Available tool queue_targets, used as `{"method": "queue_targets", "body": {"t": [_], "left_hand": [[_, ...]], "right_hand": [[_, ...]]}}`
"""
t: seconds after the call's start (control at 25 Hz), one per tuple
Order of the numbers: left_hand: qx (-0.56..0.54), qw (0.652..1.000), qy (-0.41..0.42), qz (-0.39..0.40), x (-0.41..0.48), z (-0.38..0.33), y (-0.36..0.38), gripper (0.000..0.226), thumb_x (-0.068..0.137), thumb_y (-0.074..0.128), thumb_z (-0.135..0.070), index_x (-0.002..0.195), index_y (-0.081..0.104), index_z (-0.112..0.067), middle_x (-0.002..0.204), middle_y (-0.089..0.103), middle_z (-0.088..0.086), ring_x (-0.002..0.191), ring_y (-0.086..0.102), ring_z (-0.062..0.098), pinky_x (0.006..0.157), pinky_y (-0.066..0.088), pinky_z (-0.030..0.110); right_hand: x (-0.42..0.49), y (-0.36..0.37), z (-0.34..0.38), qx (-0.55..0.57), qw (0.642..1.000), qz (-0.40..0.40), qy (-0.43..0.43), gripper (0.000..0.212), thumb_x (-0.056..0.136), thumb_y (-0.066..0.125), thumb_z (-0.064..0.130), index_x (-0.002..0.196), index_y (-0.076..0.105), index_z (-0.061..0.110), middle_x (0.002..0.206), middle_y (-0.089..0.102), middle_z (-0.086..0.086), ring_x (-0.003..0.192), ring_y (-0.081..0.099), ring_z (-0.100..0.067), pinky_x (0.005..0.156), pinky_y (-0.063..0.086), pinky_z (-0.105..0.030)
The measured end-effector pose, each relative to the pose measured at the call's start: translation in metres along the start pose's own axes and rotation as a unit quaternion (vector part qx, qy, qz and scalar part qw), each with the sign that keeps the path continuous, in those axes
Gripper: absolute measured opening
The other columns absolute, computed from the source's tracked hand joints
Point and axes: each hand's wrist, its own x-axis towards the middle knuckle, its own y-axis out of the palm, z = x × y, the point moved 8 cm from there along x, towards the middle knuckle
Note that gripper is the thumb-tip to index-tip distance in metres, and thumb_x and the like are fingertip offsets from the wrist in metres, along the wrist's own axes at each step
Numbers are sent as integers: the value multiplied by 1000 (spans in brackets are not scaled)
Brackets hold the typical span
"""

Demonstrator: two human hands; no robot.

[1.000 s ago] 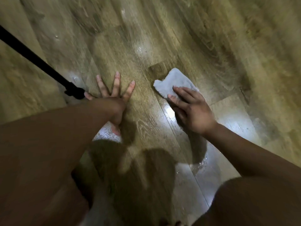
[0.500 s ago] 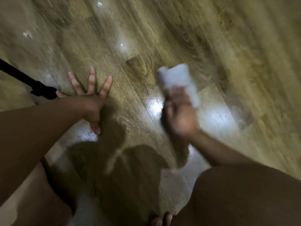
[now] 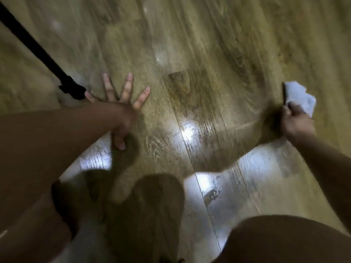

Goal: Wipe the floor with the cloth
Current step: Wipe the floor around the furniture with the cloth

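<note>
**Right hand grips cloth at far right; left hand braced flat on floor**

- Left hand [image 3: 121, 112]: palm down on the floor [image 3: 209, 54], fingers [image 3: 127, 87] straight and splayed wide, thumb pointing back towards the person. It holds nothing. The outermost finger lies just beside the foot of a black pole [image 3: 38, 52], maybe touching it; the blur makes that hard to confirm.
- Right hand [image 3: 296, 123]: fingers curled round the cloth [image 3: 302, 95] and gripping it. Arm stretched out to the right edge of the view.
- Cloth: pale grey-white and bunched up, sticking out of the far side of the fist. It is well apart from the left hand, with a wide stretch of planks between them. Whether it is touching the floor I cannot tell, since that area is motion-smeared.
- Floor: wood-look planks, brown-olive grain, with seams running diagonally. There are glossy wet-looking patches with bright glare [image 3: 187, 130] between the two hands, and more nearer the person, lower centre and right.
- Black pole: enters at the top-left corner and runs diagonally down to a thicker black foot resting on the floor near the left hand.
- Bare knee [image 3: 284, 242] at lower right, bare left forearm across lower left. Dark shadows of the person fall on the floor at bottom centre.
- The whole frame is blurred, and the right side is worse than the left.
</note>
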Motion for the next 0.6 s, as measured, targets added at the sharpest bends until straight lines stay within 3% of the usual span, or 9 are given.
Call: {"method": "queue_targets", "body": {"t": [0.08, 0.16, 0.2, 0.28, 0.32, 0.36, 0.44, 0.52, 0.6], "left_hand": [[-5, 1000, 17, -11, 0, -1, -2, 181, 23, 100, -38, 118, -52, -59, 123, -72, -3, 124, -50, 53, 88, 8, 89], [-24, 1000, 13, -7, -3, 1, -5, 179, 27, 101, -33, 121, -49, -61, 122, -72, -4, 123, -52, 51, 90, 7, 89], [-32, 999, 7, -2, -6, 1, -6, 178, 30, 101, -31, 121, -49, -61, 121, -72, -5, 123, -53, 51, 92, 7, 89], [-38, 999, -12, -5, -11, 2, -8, 176, 37, 101, -30, 123, -50, -57, 122, -72, -4, 126, -51, 49, 99, 7, 86], [-46, 999, -25, -11, -14, 5, -8, 175, 40, 101, -30, 126, -50, -54, 125, -71, -2, 129, -49, 48, 103, 6, 84], [-53, 998, -34, -16, -15, 7, -8, 175, 43, 101, -30, 131, -49, -49, 127, -70, 2, 132, -46, 46, 107, 5, 80], [-65, 997, -32, -13, -17, 11, -3, 173, 46, 100, -27, 140, -44, -39, 130, -67, 8, 134, -44, 45, 112, 0, 75], [-72, 997, -20, 1, -15, 11, 1, 170, 48, 100, -25, 145, -40, -32, 134, -65, 11, 132, -46, 47, 111, -5, 75], [-72, 997, -18, 12, -13, 10, 1, 170, 49, 99, -27, 144, -41, -29, 132, -63, 13, 131, -45, 50, 109, -7, 76]], "right_hand": [[-38, 24, 57, -41, 998, -14, -46, 52, 100, 37, 40, 143, 43, 12, 145, 43, -23, 134, 37, -40, 114, 27, -45], [-118, 64, 139, -58, 977, -20, -203, 52, 100, 40, 39, 147, 39, 16, 149, 40, -21, 136, 35, -39, 112, 26, -45], [-164, 85, 178, -66, 947, 0, -315, 51, 99, 41, 38, 146, 40, 19, 149, 42, -18, 135, 36, -38, 109, 28, -44], [-245, 119, 227, -96, 835, 96, -533, 48, 96, 44, 39, 143, 44, 25, 147, 45, -11, 132, 39, -34, 106, 37, -43], [-258, 125, 233, -106, 774, 135, -610, 48, 95, 47, 37, 142, 46, 27, 147, 45, -8, 131, 42, -32, 103, 40, -42], [-247, 120, 234, -101, 740, 154, -647, 48, 93, 48, 35, 140, 49, 27, 146, 47, -7, 131, 44, -31, 102, 43, -41], [-179, 102, 237, -107, 763, 109, -628, 48, 93, 42, 31, 139, 52, 21, 144, 50, -11, 132, 47, -34, 102, 44, -42], [-75, 77, 248, -131, 840, -7, -527, 57, 91, 29, 35, 142, 47, 17, 146, 47, -15, 135, 42, -40, 107, 38, -48], [19, 61, 260, -109, 924, -14, -366, 63, 88, 22, 41, 143, 45, 22, 147, 44, -16, 134, 40, -41, 110, 33, -47]]}}
